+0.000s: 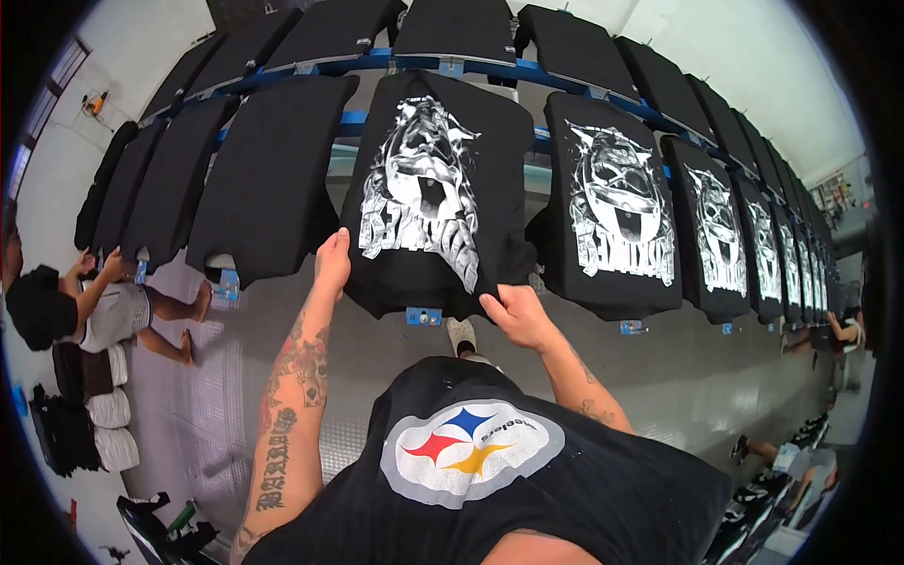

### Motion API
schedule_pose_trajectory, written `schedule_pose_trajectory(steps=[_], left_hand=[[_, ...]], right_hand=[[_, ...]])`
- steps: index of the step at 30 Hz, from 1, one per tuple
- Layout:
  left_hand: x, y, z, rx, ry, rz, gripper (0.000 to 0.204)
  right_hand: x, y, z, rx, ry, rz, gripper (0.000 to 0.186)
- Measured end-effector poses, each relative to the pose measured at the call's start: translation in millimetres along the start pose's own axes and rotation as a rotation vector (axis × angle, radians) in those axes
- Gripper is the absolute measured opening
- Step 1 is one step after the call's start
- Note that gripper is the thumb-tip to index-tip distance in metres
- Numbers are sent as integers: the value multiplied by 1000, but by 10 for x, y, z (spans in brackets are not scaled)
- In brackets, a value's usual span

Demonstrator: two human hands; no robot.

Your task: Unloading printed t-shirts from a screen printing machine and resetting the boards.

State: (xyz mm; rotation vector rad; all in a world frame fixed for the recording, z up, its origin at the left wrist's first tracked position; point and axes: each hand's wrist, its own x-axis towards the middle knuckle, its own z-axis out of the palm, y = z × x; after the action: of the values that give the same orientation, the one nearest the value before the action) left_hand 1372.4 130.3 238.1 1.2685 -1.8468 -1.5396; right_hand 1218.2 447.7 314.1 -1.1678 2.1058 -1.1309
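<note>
A black T-shirt [504, 132] with a white print lies over a flat board straight in front of me. My left hand [331, 266] is closed on its left edge near the bottom. At the lower right, my right hand [520, 316] pinches the cloth, thumb on top. Between my hands the fabric is pulled up off flat, and the print bends into folds toward my right hand. A blue metal bracket [424, 316] shows below the hem. The board itself is hidden under the shirt.
To the right, a printed black shirt [621, 202] lies flat, with several more beyond. Plain black shirts [268, 174] cover boards to the left. A blue rail [353, 122] runs behind. At far left a person [99, 306] handles a shirt near folded stacks [111, 410]; others are far right.
</note>
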Motion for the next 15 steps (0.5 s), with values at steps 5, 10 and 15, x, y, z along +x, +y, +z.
schedule_pose_trajectory(steps=[5, 10, 15], left_hand=[[-630, -10, -169, -89, -124, -27, 40], [-1693, 101, -906, -507, -464, -255, 30], [-2394, -12, -975, -583, -567, -472, 32]], right_hand=[[-740, 29, -97, 63, -218, 14, 38], [-860, 323, -604, -235, -488, 600, 44], [-433, 300, -987, -556, -736, 452, 39]])
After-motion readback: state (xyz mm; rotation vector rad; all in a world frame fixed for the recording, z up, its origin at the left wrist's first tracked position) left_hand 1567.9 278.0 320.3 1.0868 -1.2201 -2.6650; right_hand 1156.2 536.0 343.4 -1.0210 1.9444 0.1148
